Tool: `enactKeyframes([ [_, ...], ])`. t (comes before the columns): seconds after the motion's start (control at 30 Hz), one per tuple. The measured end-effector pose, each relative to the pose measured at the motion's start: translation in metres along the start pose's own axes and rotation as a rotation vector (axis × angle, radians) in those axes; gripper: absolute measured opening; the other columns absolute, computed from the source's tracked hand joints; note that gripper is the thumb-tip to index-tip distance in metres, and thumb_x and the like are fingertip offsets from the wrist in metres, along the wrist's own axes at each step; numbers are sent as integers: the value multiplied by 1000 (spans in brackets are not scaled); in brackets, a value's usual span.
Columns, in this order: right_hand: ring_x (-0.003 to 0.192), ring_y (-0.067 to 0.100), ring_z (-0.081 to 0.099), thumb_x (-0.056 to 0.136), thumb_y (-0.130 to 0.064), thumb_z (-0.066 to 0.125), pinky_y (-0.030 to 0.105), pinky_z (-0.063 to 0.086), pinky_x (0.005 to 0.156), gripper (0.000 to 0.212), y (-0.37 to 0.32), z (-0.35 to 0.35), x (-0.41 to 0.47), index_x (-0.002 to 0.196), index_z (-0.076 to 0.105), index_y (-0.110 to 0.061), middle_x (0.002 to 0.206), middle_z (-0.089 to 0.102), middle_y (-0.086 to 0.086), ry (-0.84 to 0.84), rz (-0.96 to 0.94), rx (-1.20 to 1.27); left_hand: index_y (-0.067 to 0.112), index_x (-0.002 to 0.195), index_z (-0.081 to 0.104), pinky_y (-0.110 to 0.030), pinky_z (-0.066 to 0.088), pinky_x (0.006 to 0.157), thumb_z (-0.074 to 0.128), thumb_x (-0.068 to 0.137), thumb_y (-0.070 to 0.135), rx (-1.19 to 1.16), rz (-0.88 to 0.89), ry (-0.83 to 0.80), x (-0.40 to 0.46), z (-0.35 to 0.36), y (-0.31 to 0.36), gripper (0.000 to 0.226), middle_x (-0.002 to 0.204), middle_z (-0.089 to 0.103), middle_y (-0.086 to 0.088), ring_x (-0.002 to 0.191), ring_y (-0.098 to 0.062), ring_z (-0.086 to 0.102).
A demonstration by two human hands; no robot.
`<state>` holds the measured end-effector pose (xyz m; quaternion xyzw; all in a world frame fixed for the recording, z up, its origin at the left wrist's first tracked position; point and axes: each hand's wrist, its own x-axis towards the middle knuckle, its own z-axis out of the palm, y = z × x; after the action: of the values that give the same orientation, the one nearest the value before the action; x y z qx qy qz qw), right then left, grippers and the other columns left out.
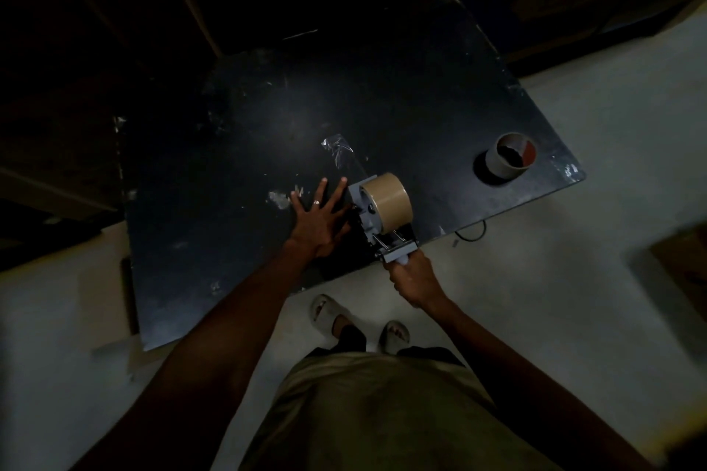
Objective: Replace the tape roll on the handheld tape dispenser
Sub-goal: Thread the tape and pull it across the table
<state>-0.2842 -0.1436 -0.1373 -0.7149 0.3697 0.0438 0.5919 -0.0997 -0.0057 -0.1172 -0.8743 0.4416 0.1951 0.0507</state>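
There is one view only, from a wide-angle camera on the person's head. It looks steeply down and forward, from close above, onto the dark scuffed rectangular surface (401,88), the pale floor (574,298) and the person's own body below.

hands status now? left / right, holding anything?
Left hand: open, fingers spread flat on the black table, holding nothing.
Right hand: closed around the handle of the tape dispenser, brown tape roll mounted.
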Motion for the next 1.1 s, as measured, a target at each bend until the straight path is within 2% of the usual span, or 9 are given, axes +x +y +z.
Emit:
enactKeyframes([
  [0.2,51,9,48,73,-26,56,26,37,56,16,6,-9,-19,58,52,-21,53,53,-9,-27,-9,-19,43,150,26,-80,-1,104,-2,83,63,-48,-29,59,-11,11,9,76,164,-18,0,149,-36,-17],
  [0.37,47,-1,49,77,-24,56,22,39,51,11,20,-21,-46,67,54,-19,51,58,-11,-41,-25,-5,50,150,-9,-81,-3,104,20,98,53,-46,-84,84,-5,20,14,59,163,-22,2,149,-36,-19],
  [0.43,48,-3,52,77,-26,57,19,39,51,9,25,-25,-56,68,54,-24,53,60,-17,-59,-39,-21,49,150,-11,-81,-3,104,23,100,51,-47,-97,110,-5,24,15,61,163,-21,1,149,-36,-18],
  [0.57,48,0,50,74,-38,58,23,37,52,27,39,-31,-64,69,59,-11,52,59,-13,-76,-14,-2,48,150,-11,-81,-2,104,21,99,52,-52,-103,128,-6,25,17,61,164,-19,0,149,-37,-16],
  [0.67,50,3,52,82,-24,64,21,38,53,16,30,-29,-66,68,58,-19,53,59,-12,-71,58,15,51,149,-11,-81,-4,104,22,99,53,-55,-104,114,-7,23,20,60,163,-22,-1,149,-38,-19],
  [0.73,53,9,54,85,-16,70,21,41,48,20,19,-32,-66,70,59,-21,57,60,-9,-102,136,26,53,149,-10,-81,-4,104,23,99,54,-45,-105,114,-8,24,22,59,163,-23,-1,148,-39,-20],
  [0.83,53,14,58,80,-19,77,28,45,52,16,7,-35,-66,70,64,-20,60,62,-1,-214,248,97,55,147,-11,-82,-6,103,23,100,55,-51,-94,91,-7,24,22,59,162,-25,-1,148,-40,-21],
  [0.9,55,18,58,83,-16,74,32,45,54,14,5,-31,-68,72,66,-17,60,61,1,-172,244,96,56,146,-12,-82,-8,103,21,99,58,-58,-85,89,-7,23,21,57,161,-27,-1,147,-40,-22],
  [1.1,41,11,41,87,-9,66,22,31,45,27,13,-26,-72,65,55,-19,48,49,-6,-79,206,124,60,145,-12,-79,-12,104,16,98,63,-81,-94,70,-12,21,23,54,161,-28,0,146,-39,-24],
])
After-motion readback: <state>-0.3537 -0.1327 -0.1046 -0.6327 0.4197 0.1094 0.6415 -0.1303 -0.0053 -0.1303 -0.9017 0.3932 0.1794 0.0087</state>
